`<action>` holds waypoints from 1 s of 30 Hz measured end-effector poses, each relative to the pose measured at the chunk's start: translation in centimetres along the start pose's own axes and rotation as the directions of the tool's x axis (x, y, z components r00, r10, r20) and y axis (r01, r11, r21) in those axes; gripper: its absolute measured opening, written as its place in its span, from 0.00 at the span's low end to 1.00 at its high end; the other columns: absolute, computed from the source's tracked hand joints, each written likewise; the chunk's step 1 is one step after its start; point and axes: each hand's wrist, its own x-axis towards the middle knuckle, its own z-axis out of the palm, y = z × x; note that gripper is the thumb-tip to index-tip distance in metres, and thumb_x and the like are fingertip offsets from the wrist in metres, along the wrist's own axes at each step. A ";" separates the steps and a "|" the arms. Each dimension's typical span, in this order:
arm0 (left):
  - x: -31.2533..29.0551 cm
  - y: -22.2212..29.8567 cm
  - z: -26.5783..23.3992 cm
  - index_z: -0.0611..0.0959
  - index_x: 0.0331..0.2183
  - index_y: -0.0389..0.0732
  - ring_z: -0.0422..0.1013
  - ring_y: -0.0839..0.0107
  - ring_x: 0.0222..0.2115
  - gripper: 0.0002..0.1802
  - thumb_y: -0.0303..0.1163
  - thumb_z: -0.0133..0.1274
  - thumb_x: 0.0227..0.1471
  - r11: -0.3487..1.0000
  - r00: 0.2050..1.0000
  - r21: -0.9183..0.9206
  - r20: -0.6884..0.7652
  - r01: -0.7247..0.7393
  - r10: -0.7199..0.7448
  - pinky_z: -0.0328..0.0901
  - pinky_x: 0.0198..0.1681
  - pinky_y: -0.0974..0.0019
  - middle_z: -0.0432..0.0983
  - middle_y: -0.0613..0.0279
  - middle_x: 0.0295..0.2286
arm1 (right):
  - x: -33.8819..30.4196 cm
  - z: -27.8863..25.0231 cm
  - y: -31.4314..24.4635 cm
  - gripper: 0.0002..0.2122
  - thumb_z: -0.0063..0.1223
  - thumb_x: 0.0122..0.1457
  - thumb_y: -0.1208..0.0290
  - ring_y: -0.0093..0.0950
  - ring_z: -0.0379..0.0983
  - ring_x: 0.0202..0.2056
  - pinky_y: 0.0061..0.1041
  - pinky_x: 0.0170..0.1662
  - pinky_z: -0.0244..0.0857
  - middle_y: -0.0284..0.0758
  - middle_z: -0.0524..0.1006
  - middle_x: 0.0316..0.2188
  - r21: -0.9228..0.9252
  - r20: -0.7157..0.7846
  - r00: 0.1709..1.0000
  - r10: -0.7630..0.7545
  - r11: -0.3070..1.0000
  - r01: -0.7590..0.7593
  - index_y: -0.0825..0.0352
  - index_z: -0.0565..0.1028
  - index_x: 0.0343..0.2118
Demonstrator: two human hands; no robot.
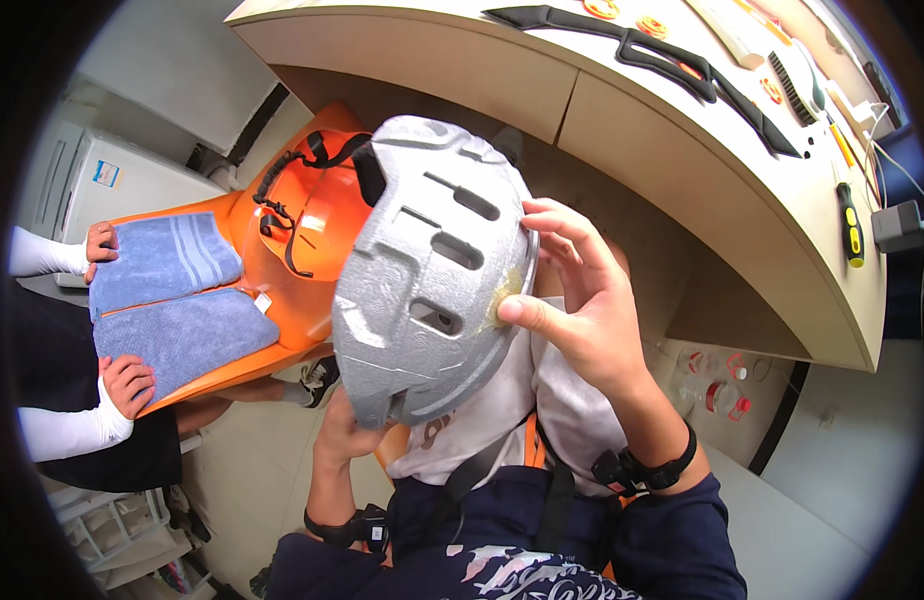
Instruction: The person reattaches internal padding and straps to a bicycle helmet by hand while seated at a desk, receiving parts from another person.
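A grey foam helmet [422,270] with oval vent slots is held up in front of me, its outer side facing up. My right hand [592,310] grips its right edge, thumb pressed on the outside beside a yellowish patch [507,290] and the other fingers at the rim. At the helmet's lower left edge is my left hand [352,428], holding it from beneath; most of its fingers are hidden by the helmet. Black straps with a buckle [272,212] hang from the far left side, over an orange plastic chair [317,255].
Two blue towels [167,265] lie on the chair under another person's hands [127,385]. On the curved desk [462,50] are black padding strips [642,55], orange discs [652,27], a brush [797,85], a screwdriver [850,225] and a charger [897,228]. Plastic bottles [722,398] lie on the floor.
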 end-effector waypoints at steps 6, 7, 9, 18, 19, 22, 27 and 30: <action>2.2 1.5 1.8 0.81 0.40 0.35 0.74 0.65 0.37 0.16 0.28 0.61 0.46 0.958 0.939 0.019 0.194 0.286 -0.284 0.67 0.41 0.62 0.79 0.54 0.35 | -0.7 -0.5 0.9 0.24 0.70 0.45 0.69 0.32 0.64 0.55 0.32 0.58 0.57 0.36 0.71 0.51 -0.273 -0.070 0.996 -0.061 0.961 0.040 0.65 0.73 0.46; 2.3 1.7 1.9 0.81 0.40 0.35 0.74 0.65 0.37 0.16 0.28 0.61 0.46 0.958 0.940 0.018 0.188 0.287 -0.285 0.67 0.41 0.62 0.79 0.54 0.35 | -0.8 -0.4 1.0 0.24 0.70 0.45 0.69 0.32 0.64 0.55 0.32 0.58 0.57 0.36 0.71 0.51 -0.272 -0.064 0.996 -0.061 0.961 0.042 0.65 0.73 0.46; 2.6 2.2 2.2 0.78 0.46 0.34 0.73 0.68 0.43 0.25 0.33 0.65 0.46 0.709 0.614 0.027 0.477 0.704 -0.628 0.66 0.46 0.64 0.77 0.53 0.41 | -1.1 -0.2 1.1 0.23 0.71 0.44 0.68 0.34 0.65 0.55 0.33 0.58 0.57 0.37 0.72 0.51 -0.404 -0.036 0.995 -0.095 0.912 0.072 0.65 0.74 0.44; 0.3 1.2 1.3 0.63 0.57 0.29 0.65 0.65 0.52 0.50 0.44 0.70 0.41 0.688 0.963 -0.695 0.022 0.208 -0.268 0.60 0.55 0.59 0.67 0.54 0.52 | -2.2 1.0 0.7 0.25 0.71 0.43 0.72 0.34 0.68 0.50 0.33 0.53 0.62 0.38 0.70 0.47 -0.415 0.061 0.985 -0.163 0.893 0.173 0.66 0.73 0.45; 0.3 1.0 0.7 0.62 0.58 0.29 0.65 0.65 0.52 0.51 0.44 0.71 0.40 0.696 0.961 -0.685 0.017 0.213 -0.277 0.60 0.55 0.60 0.66 0.54 0.53 | -2.3 0.8 0.7 0.25 0.71 0.43 0.72 0.34 0.68 0.50 0.33 0.53 0.62 0.38 0.70 0.47 -0.418 0.060 0.984 -0.165 0.892 0.175 0.66 0.73 0.45; -0.2 0.6 -1.1 0.70 0.53 0.31 0.68 0.67 0.48 0.45 0.38 0.73 0.37 0.851 0.973 -0.476 0.064 0.224 -0.221 0.61 0.53 0.61 0.72 0.56 0.48 | -2.4 -0.2 0.6 0.25 0.66 0.49 0.76 0.25 0.71 0.44 0.28 0.50 0.64 0.38 0.70 0.47 -0.135 -0.059 0.995 -0.082 0.988 0.073 0.69 0.67 0.51; -1.3 0.0 -2.7 0.77 0.47 0.33 0.71 0.68 0.45 0.39 0.31 0.76 0.30 0.951 0.947 -0.268 0.314 0.152 -0.063 0.64 0.50 0.61 0.77 0.57 0.44 | -0.8 -1.9 0.2 0.29 0.57 0.59 0.63 0.31 0.66 0.54 0.31 0.57 0.59 0.40 0.68 0.52 -0.277 -0.092 0.996 -0.015 0.961 -0.011 0.69 0.60 0.59; -2.2 -1.2 -2.9 0.77 0.48 0.35 0.72 0.66 0.45 0.42 0.29 0.77 0.26 0.931 0.936 -0.298 0.335 0.210 -0.104 0.65 0.50 0.60 0.76 0.57 0.46 | -0.1 -2.7 1.1 0.30 0.47 0.64 0.53 0.34 0.56 0.62 0.32 0.61 0.53 0.41 0.62 0.60 -0.037 -0.001 0.997 0.076 0.996 -0.076 0.69 0.57 0.62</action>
